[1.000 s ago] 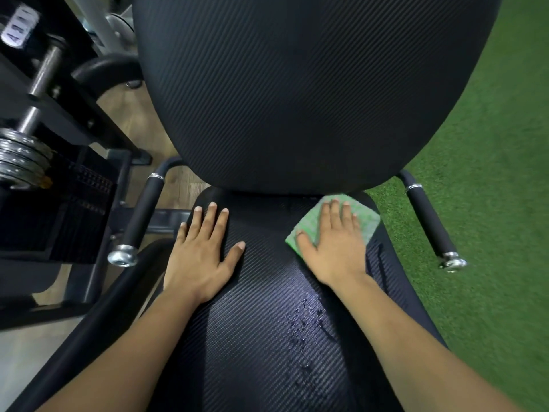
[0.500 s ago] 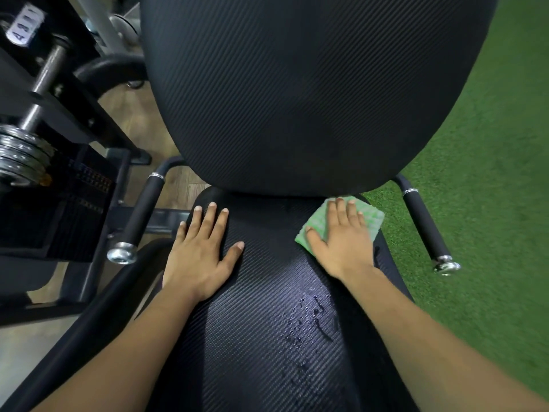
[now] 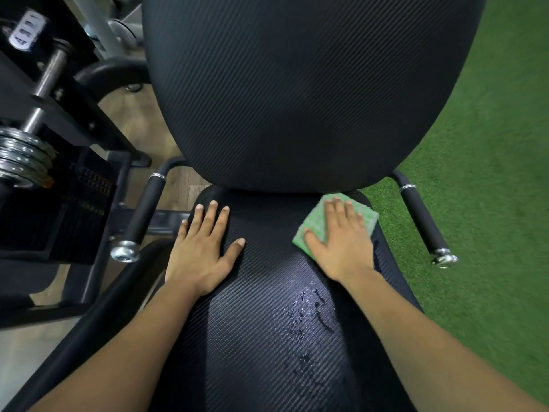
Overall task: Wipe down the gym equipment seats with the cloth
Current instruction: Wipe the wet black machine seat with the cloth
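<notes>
Both hands lie flat on the black seat (image 3: pixel 261 337). The right hand (image 3: pixel 341 242) presses the green cloth (image 3: pixel 312 226) down with straight, slightly spread fingers that grip nothing, so the whole palm bears on it. The cloth sits at the seat's far right corner, just under the backrest (image 3: pixel 297 99). The left hand (image 3: pixel 205 248), fingers straight and thumb splayed, rests bare on the seat's far left, seemingly to brace the person's lean. Water droplets (image 3: pixel 309 319) bead nearer, behind the right wrist, so that patch looks not yet wiped.
</notes>
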Available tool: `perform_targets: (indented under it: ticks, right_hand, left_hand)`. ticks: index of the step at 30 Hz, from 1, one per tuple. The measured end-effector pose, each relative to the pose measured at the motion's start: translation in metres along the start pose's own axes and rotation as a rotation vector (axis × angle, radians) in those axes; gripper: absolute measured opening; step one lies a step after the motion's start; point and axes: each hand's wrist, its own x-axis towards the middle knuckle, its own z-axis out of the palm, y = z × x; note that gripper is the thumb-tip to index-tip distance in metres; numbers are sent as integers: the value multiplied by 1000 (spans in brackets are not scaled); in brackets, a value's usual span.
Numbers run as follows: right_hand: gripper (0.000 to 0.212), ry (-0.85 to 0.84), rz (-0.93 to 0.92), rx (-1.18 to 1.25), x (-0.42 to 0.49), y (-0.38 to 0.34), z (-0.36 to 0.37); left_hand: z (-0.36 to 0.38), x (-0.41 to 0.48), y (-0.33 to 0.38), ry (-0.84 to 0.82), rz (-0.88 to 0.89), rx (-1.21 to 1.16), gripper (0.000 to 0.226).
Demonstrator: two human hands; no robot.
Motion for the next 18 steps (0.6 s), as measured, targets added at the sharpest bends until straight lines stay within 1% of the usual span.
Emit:
perform_targets:
  ticks: [2,4,6,8,10,11,13,14,16,18]
  right_hand:
    - [85,-8,77,-6,-1,4,-1]
    - [87,-7,88,-8,-5,-6,0]
    - [94,-6,-3,8,-15,-26,2]
    - [97,-23,-147,33,-31,-44,5]
    - [96,-52,-232,47,-43,-47,5]
    - [96,-58,-235,45,-45,-39,3]
    - [98,-28,-174,38,-43,-11,0]
    - [98,-2,-119,29,-42,8,-2]
    - [96,12,-22,-1,-40,41,-4]
    - [95,-17,14,-5,-42,52,-4]
  left_hand:
    - [-1,0,1,3,3,-2,85]
    - [-1,-1,2,-1,5,3,86]
    - [-3,-1,3,-10,3,12,86]
    - [-7,-2,7,-9,-2,43,84]
    - [-11,-5,14,24,-3,93,72]
    - [-13,-9,19,52,-3,90,66]
    - [-14,-19,29,102,-7,-2,59]
    - [-14,-27,34,116,-2,-60,59]
    - [-11,-44,41,127,29,-127,66]
    - [-7,-59,46,100,49,-122,71]
